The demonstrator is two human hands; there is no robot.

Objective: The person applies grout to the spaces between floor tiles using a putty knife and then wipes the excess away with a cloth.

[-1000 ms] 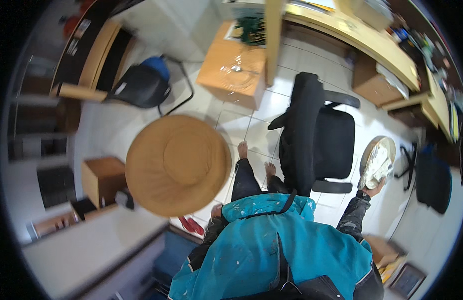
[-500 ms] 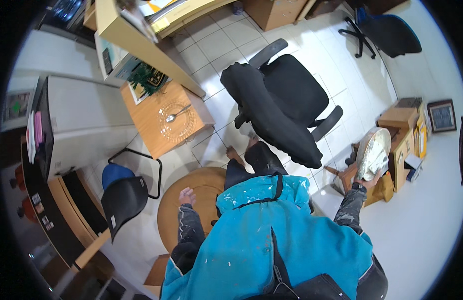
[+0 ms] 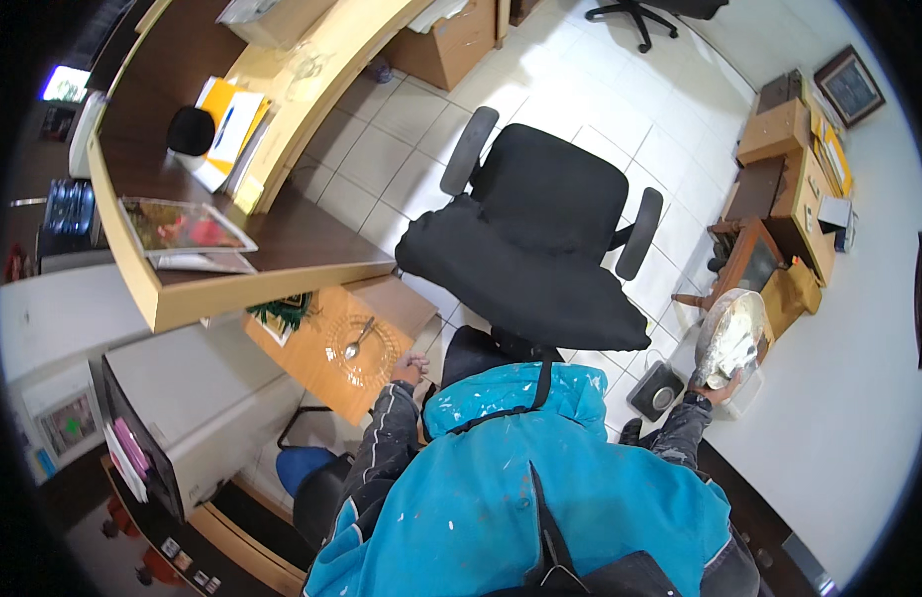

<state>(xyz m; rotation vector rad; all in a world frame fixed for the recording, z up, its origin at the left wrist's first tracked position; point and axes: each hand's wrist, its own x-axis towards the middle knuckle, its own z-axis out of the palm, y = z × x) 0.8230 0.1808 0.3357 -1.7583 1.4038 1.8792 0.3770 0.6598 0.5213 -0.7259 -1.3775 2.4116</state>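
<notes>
My right hand grips the near rim of a round, shallow bowl smeared with white, paste-like stuff, held out to the right near the wall. My left hand holds nothing; its fingers are loosely bent and a little apart. It is beside the right edge of a small wooden table. On that table lie a clear glass plate and a metal spoon across it. White specks mark my turquoise top and dark sleeves.
A black office chair stands just ahead on white floor tiles. A curved counter with papers reaches in from the left. At the right are a wooden chair, cardboard boxes, and a dark scale-like device on the floor.
I have moved forward: the office chair and counter appear closer, and the round brown seat has left view. My left hand has come nearer the small table. The bowl stays in my right hand.
</notes>
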